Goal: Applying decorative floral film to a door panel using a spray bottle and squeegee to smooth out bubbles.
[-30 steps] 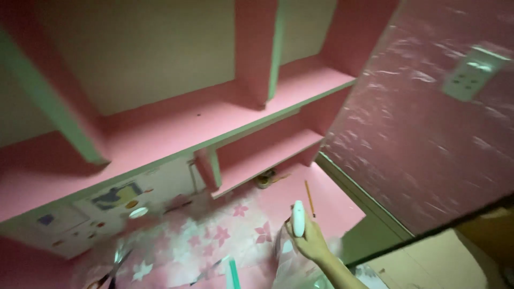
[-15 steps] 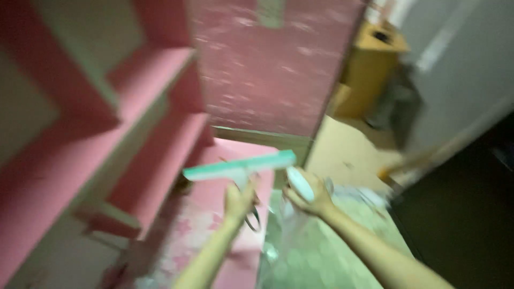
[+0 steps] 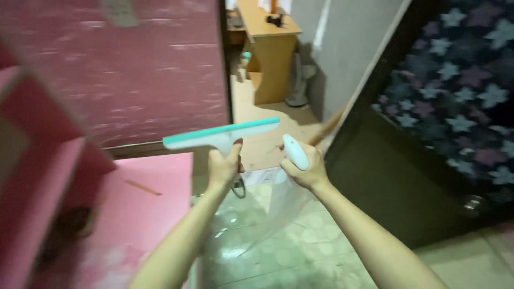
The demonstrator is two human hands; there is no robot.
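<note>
Squeegee, white with teal blade edge

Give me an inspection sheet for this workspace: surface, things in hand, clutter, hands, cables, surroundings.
Surface: pink desk top, worn, beside pink shelving.
Things in hand: teal and white squeegee, blade roughly level; small white oblong object; clear plastic sheet hanging below the hands.
Clutter: thin stick-like item lying on the desk top.
Hands: left hand grips the squeegee handle; right hand grips the white object.
Cables: nothing seen.
Surroundings: pink wall panel, wooden desk and standing fan beyond, dark star-patterned curtain to the right, tiled floor.
</note>
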